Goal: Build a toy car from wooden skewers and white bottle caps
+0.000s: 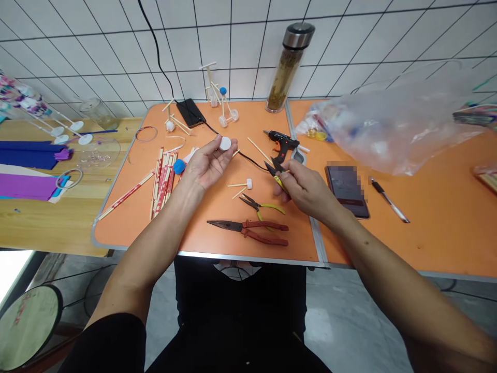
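Observation:
My left hand [205, 167] is palm up above the orange table, its thumb and fingers closed on a white bottle cap [225, 143]. A short bit of wooden stick shows by its fingertips. My right hand [305, 187] grips yellow-handled cutters [276, 177], their dark jaws pointing up and left. Just behind them lies a black glue gun [282, 140], partly hidden by the hand. Between my hands, a thin stick with a white cap [249, 184] rests on the table. Nearer me are small yellow-handled pliers [253, 202] and red long-nose pliers [248, 228], the red pair overlapping one yellow handle.
Wrapped chopsticks [165, 181] and a blue pom-pom [179, 166] lie beside my left forearm. Small stick-and-cap models [227, 111] stand at the back near a tall flask [287, 72]. To the right are a phone [347, 190], a pen [390, 201] and a plastic bag [388, 124].

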Motion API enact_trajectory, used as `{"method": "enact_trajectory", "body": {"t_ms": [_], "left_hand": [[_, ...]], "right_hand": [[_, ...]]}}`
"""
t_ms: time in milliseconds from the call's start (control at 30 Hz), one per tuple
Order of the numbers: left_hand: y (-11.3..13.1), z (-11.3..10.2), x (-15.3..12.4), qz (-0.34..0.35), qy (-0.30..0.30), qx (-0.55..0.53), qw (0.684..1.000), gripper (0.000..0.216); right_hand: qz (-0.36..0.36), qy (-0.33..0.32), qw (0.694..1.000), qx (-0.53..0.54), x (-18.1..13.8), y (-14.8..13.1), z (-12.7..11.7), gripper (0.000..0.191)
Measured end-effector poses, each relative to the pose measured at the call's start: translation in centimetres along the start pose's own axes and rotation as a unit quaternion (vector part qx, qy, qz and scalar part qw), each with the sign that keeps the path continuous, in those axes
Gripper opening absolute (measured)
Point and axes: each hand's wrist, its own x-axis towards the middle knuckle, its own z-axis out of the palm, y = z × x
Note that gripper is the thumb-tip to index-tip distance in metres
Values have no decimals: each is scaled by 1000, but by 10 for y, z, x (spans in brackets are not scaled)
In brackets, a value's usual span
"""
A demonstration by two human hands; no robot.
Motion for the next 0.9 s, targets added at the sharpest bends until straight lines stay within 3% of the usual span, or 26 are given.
{"method": "enact_trajectory", "body": {"t_ms": [67, 133, 233, 333, 500, 667, 800, 900], "left_hand": [[-1, 0, 1, 0, -5, 3, 1000, 12], [-2, -1, 1, -2, -10, 6, 1000, 17], [-2, -1, 1, -6, -10, 7, 1000, 19], [-3, -1, 0, -8, -7, 0, 1000, 17], [-3, 2, -3, -6, -3, 4, 1000, 17], [-7, 2, -4, 6, -1, 34, 999, 21], [-11, 2, -4, 18, -9, 43, 999, 26], [-13, 3, -6, 22, 4, 45, 999, 23]], "right_hand": [[5, 11, 992, 128, 11, -13, 1, 22], [-27, 1, 981, 190, 25, -27, 2, 39], [-68, 29, 981, 178, 42, -44, 8, 57], [-93, 43, 984, 143, 48, -52, 17, 56], [-83, 64, 994, 44, 43, -44, 31, 33], [-142, 84, 975, -152, 38, -44, 38, 49], [-128, 73, 943, -300, 35, -53, 40, 59], [-129, 64, 928, -345, 36, -54, 41, 62]]}}
